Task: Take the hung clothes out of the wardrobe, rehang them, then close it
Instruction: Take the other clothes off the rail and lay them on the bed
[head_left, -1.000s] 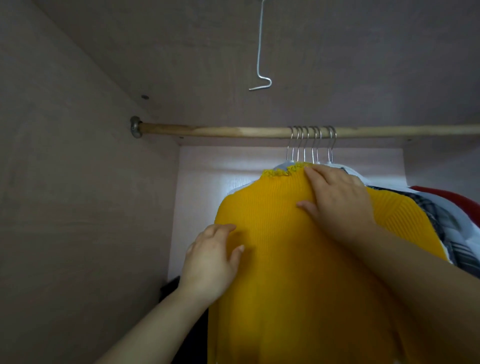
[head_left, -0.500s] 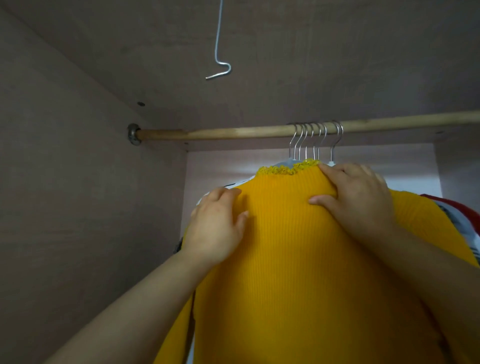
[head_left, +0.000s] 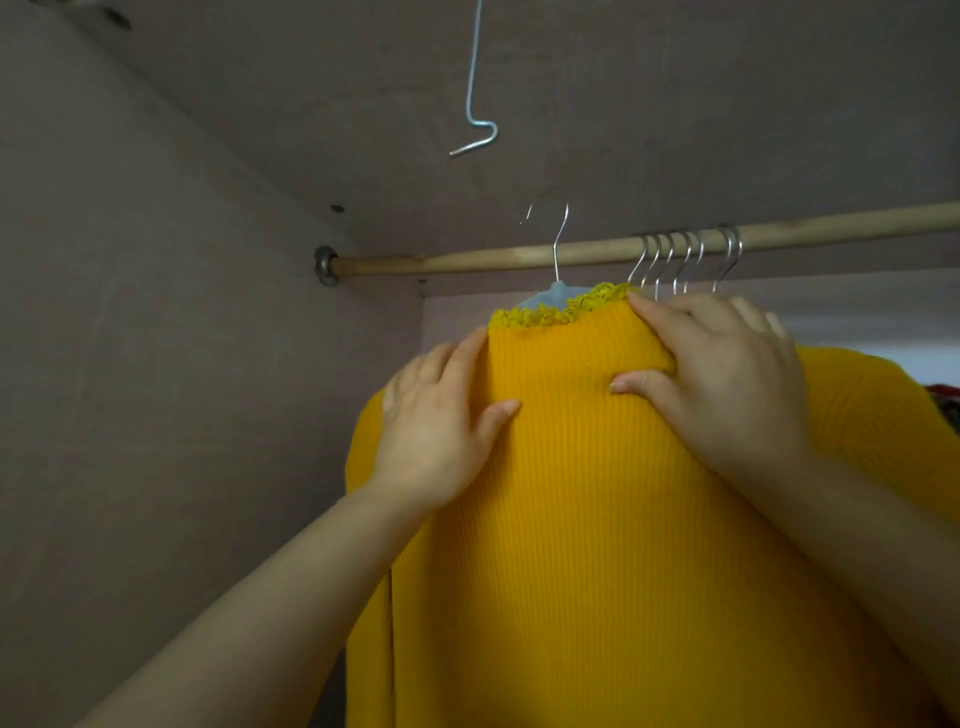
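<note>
A yellow ribbed sweater (head_left: 597, 519) with a frilled collar fills the middle of the view, worn on a pale hanger (head_left: 553, 296). The hanger's metal hook (head_left: 558, 234) stands in front of the wooden rod (head_left: 467, 262) with its curve above it, apart from the other hooks. My left hand (head_left: 441, 431) grips the sweater's left shoulder, thumb on the front and fingers over the top. My right hand (head_left: 722, 379) grips the right shoulder beside the collar, bunching a fold of knit under the thumb.
Several metal hanger hooks (head_left: 685, 254) sit bunched on the rod to the right. A bent wire hook (head_left: 475, 135) dangles from the wardrobe ceiling. The wardrobe's side wall (head_left: 156, 364) is close on the left. A red garment (head_left: 943, 392) shows at the right edge.
Both hands climbed to the sweater's shoulders. The sweater's hanger hook came away from the bunch on the rod and moved up and left.
</note>
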